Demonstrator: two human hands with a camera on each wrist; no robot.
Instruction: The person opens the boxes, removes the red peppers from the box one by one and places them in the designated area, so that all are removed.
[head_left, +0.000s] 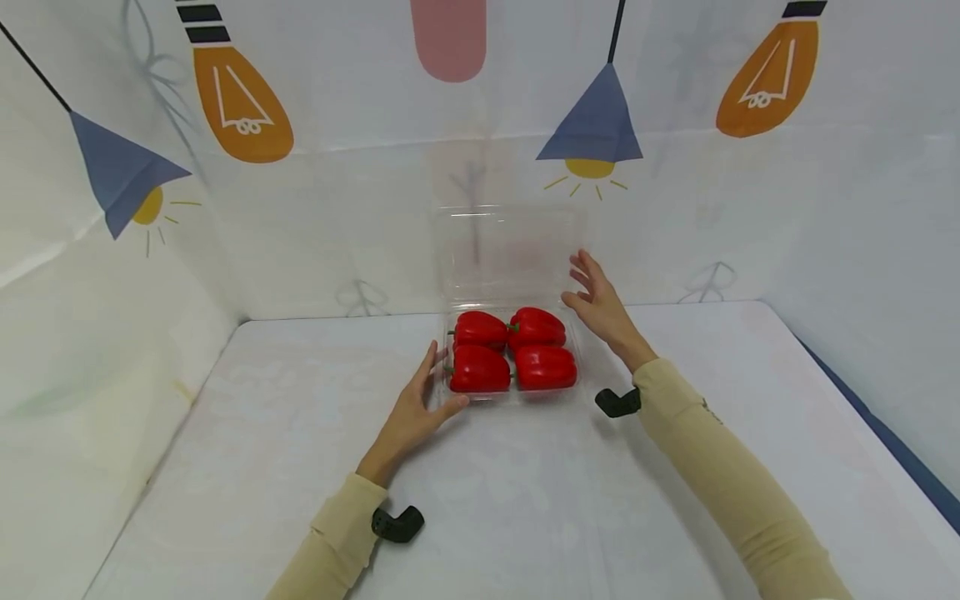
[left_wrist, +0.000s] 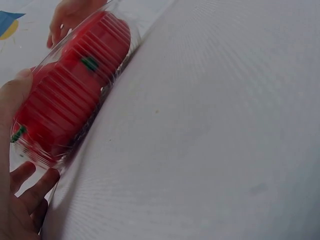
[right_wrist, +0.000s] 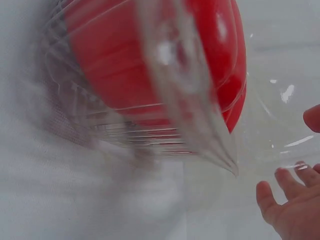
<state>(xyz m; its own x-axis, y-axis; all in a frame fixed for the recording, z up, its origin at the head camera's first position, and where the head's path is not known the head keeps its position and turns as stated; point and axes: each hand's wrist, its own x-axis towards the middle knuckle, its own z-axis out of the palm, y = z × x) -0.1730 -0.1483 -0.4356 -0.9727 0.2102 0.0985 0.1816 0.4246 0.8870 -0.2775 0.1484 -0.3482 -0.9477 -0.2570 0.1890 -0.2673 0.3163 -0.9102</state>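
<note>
Several red bell peppers [head_left: 546, 368] lie in two rows in a clear plastic clamshell box [head_left: 489, 397] on the table. Its transparent lid [head_left: 510, 250] stands raised at the back, against the wall. My left hand [head_left: 408, 421] is at the box's left side, thumb by the front left corner and fingers spread along the side. In the left wrist view, this hand [left_wrist: 25, 200] has its fingertips at the box's end. Near the lid's right edge, my right hand [head_left: 603, 310] has loosely bent fingers. The right wrist view shows this hand [right_wrist: 295, 212] with thumb and fingers apart beside the lid.
A white-covered table [head_left: 525, 492] carries the box near its back edge. Behind it hangs a white cloth wall [head_left: 337, 225] printed with lamps and bulbs. Dark wrist devices [head_left: 397, 524] sit at both sleeves.
</note>
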